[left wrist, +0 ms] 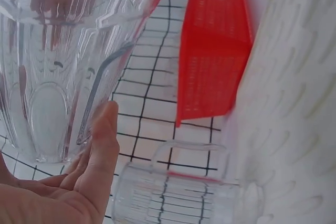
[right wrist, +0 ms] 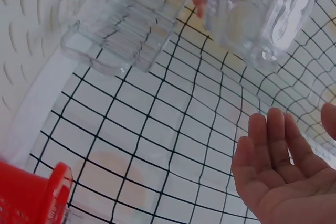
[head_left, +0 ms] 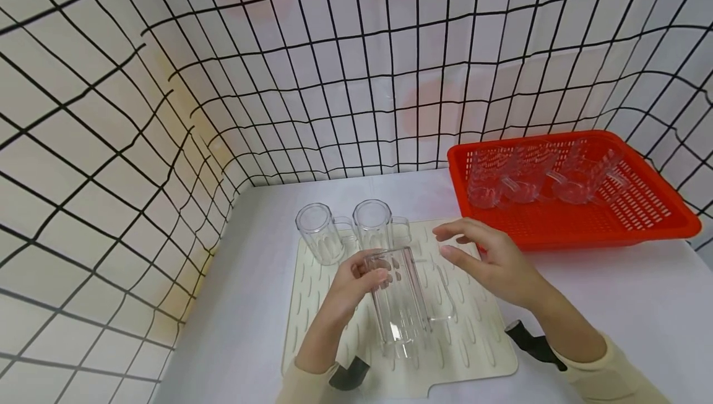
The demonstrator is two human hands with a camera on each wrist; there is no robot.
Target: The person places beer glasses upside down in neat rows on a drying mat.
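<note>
My left hand (head_left: 356,277) grips a clear glass mug (head_left: 402,311) by one end, with the thumb on the near side and fingers round the far side. The mug is tilted above the cream ribbed mat (head_left: 317,336), its handle pointing right. In the left wrist view the mug (left wrist: 58,77) fills the upper left, above the palm. My right hand (head_left: 496,262) hovers to the right of the mug, apart from it, fingers loosely bent and holding nothing. Behind the held mug, two more clear mugs (head_left: 320,237) (head_left: 372,221) stand on the mat, handles to the right.
A red plastic basket (head_left: 579,227) with several clear mugs (head_left: 523,181) stands at the back right, by the mat's far corner. Black wire grid panels (head_left: 362,88) rise behind and at the left. A white cloth (head_left: 223,305) covers the table.
</note>
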